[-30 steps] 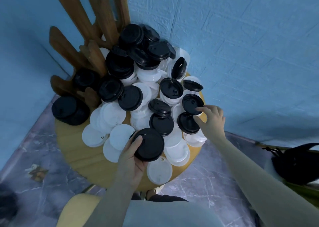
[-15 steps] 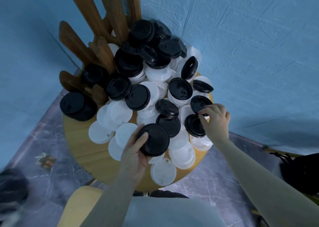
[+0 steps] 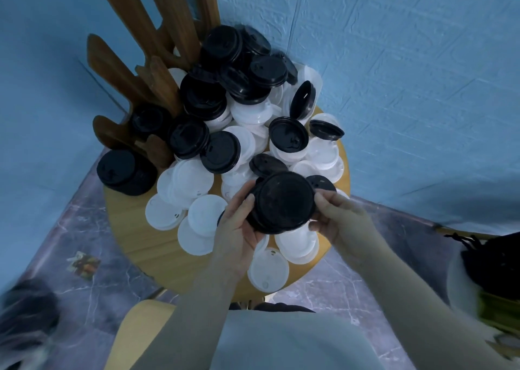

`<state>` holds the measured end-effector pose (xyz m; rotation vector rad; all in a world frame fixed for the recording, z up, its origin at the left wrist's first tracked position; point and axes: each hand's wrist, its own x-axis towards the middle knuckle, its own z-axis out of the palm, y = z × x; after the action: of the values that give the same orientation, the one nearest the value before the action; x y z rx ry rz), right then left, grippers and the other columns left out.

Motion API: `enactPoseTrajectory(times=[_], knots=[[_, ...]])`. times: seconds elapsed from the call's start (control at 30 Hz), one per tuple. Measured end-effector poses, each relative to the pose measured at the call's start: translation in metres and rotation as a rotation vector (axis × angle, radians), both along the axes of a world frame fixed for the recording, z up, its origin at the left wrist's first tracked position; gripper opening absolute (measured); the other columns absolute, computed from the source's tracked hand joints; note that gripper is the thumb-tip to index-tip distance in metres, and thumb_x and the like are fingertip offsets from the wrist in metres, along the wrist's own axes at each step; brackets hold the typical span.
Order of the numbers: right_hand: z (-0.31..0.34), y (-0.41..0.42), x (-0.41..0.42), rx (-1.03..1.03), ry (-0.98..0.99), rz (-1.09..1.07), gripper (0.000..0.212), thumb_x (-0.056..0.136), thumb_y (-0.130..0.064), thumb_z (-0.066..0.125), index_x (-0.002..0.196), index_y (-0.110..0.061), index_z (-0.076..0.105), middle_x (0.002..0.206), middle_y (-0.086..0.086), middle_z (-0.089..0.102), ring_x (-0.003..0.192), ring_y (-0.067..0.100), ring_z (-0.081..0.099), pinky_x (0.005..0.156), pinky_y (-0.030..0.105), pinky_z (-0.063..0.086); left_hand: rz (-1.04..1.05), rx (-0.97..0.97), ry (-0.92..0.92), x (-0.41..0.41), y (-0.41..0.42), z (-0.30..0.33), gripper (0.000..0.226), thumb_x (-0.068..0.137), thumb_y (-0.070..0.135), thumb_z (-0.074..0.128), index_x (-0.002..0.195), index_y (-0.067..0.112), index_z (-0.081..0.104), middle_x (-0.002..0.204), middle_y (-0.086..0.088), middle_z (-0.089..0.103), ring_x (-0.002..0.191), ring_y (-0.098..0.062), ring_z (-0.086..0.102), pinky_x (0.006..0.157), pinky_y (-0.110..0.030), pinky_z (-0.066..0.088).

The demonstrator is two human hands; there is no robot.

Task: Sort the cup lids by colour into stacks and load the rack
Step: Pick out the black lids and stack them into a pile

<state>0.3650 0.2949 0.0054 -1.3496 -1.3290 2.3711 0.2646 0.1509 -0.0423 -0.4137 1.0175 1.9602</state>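
Observation:
A stack of black lids [image 3: 282, 202] is held above the round wooden table [image 3: 132, 229]. My left hand [image 3: 237, 229] grips it from below and the left, and my right hand [image 3: 340, 220] pinches its right edge. Behind it lies a jumbled heap of black lids [image 3: 222, 151] and white lids [image 3: 194, 177]. A wooden rack [image 3: 140, 68] with upright slats stands at the table's back left, with black lids [image 3: 150, 119] sitting in it. A separate black stack [image 3: 123, 171] rests at the left rim.
Blue walls close in behind and on both sides of the table. A yellow chair seat [image 3: 138, 330] is under me at the front. A dark bag [image 3: 492, 260] lies on the marble floor at the right, and a small card [image 3: 84, 265] lies at the left.
My right hand left the far right lids and came over to the black stack. My left hand raised that stack toward the table's middle, and both hands now hold it.

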Motion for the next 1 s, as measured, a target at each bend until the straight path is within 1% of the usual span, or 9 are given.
enactPoseTrajectory(times=[0.13,0.23,0.33,0.53,0.7,0.77,0.87,0.93,1.0], knots=[[-0.012,-0.013,0.005,0.1,-0.111,-0.035,0.017,0.096,-0.007,0.056,0.109,0.002,0.063,0.091,0.02,0.068,0.072,0.022,0.064,0.057,0.026,0.054,-0.048,-0.023,0.093,0.012,0.005,0.002,0.055,0.083,0.028,0.07,0.134,0.013,0.056,0.13,-0.011,0.066,0.121,-0.03,0.063,0.097,-0.046,0.054],[-0.017,-0.017,0.011,0.292,-0.214,0.011,0.012,0.094,-0.018,0.062,0.102,-0.011,0.067,0.094,0.008,0.07,0.08,0.018,0.063,0.061,0.025,0.052,-0.054,-0.071,0.15,0.018,0.004,-0.001,0.045,0.079,0.016,0.067,0.124,0.017,0.063,0.116,-0.004,0.073,0.112,-0.025,0.068,0.089,-0.04,0.06],[-0.022,-0.02,0.018,0.286,-0.204,0.057,0.02,0.091,-0.028,0.066,0.109,-0.019,0.067,0.099,-0.004,0.071,0.089,0.012,0.066,0.072,0.027,0.056,-0.072,-0.096,0.158,0.024,0.003,-0.004,0.04,0.08,0.018,0.067,0.12,0.018,0.065,0.112,-0.004,0.075,0.107,-0.024,0.07,0.086,-0.041,0.06],[-0.029,-0.02,0.026,0.312,-0.157,0.123,0.012,0.093,-0.02,0.064,0.101,-0.014,0.071,0.084,0.01,0.074,0.066,0.019,0.064,0.065,0.029,0.057,-0.192,-0.121,0.099,0.032,-0.011,-0.013,0.047,0.08,0.02,0.068,0.126,0.019,0.065,0.119,-0.008,0.072,0.108,-0.027,0.07,0.078,-0.045,0.061],[-0.044,-0.015,0.024,0.442,-0.194,0.302,0.013,0.092,-0.025,0.066,0.1,-0.017,0.071,0.088,0.0,0.074,0.078,0.01,0.065,0.073,0.025,0.054,-0.162,-0.201,0.108,0.038,-0.022,-0.021,0.044,0.081,0.024,0.067,0.124,0.017,0.067,0.123,-0.011,0.07,0.113,-0.031,0.067,0.072,-0.045,0.062],[-0.058,-0.004,0.022,0.67,-0.223,0.303,0.02,0.09,-0.029,0.068,0.107,-0.018,0.069,0.1,-0.007,0.07,0.093,0.004,0.061,0.08,0.021,0.047,-0.094,-0.227,0.114,0.038,-0.023,-0.024,0.042,0.08,0.025,0.068,0.121,0.02,0.068,0.123,-0.008,0.07,0.114,-0.029,0.066,0.073,-0.044,0.062],[-0.08,0.025,0.012,0.993,-0.36,0.325,0.052,0.085,-0.037,0.072,0.129,-0.016,0.055,0.125,0.0,0.056,0.119,0.019,0.047,0.1,0.039,0.042,0.002,-0.196,0.069,0.035,-0.026,-0.027,0.043,0.079,0.018,0.067,0.122,0.016,0.066,0.124,-0.009,0.069,0.115,-0.028,0.065,0.074,-0.038,0.062],[-0.091,0.042,0.002,1.036,-0.503,0.423,0.074,0.082,-0.043,0.072,0.143,-0.017,0.039,0.14,0.005,0.044,0.131,0.026,0.034,0.109,0.049,0.031,0.036,-0.146,0.029,0.032,-0.03,-0.027,0.044,0.078,0.014,0.065,0.122,0.012,0.065,0.121,-0.011,0.07,0.113,-0.03,0.065,0.072,-0.035,0.062],[-0.1,0.05,-0.006,1.022,-0.601,0.519,0.088,0.08,-0.05,0.071,0.15,-0.019,0.027,0.147,0.006,0.037,0.137,0.029,0.029,0.112,0.05,0.024,0.048,-0.106,0.018,0.029,-0.033,-0.027,0.043,0.078,0.012,0.063,0.121,0.012,0.065,0.117,-0.01,0.071,0.11,-0.028,0.066,0.074,-0.036,0.062]])
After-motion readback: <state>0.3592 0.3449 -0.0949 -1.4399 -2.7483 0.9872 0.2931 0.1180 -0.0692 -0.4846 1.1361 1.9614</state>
